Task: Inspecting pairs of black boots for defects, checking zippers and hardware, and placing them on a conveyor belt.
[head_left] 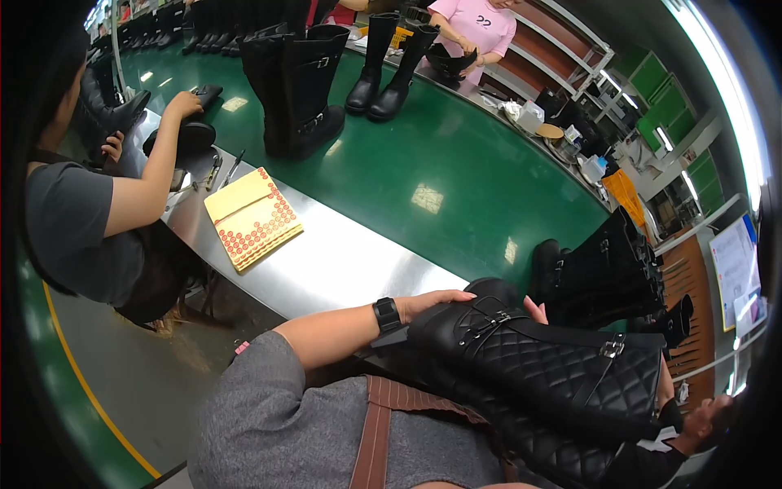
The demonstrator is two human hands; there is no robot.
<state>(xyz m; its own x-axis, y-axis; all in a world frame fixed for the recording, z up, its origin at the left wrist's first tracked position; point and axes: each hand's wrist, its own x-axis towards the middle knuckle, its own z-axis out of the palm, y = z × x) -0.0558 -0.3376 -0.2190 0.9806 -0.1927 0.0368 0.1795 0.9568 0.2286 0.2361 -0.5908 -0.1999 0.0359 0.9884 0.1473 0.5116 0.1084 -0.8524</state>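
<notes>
A black quilted tall boot with straps and metal buckles lies tilted across my lap at the table edge, its shaft toward the right. My left hand, with a black watch at the wrist, grips the foot end from above. Only the fingertips of my right hand show past the boot's far side; the shaft hides the rest of that hand, which appears wrapped around it. Beneath lies more black quilted leather, perhaps a second boot; I cannot tell.
On the steel table edge lies a yellow red-dotted stack, with pens behind. Boots stand on the green surface: a pair, another pair, several at right. One co-worker sits left, another works opposite.
</notes>
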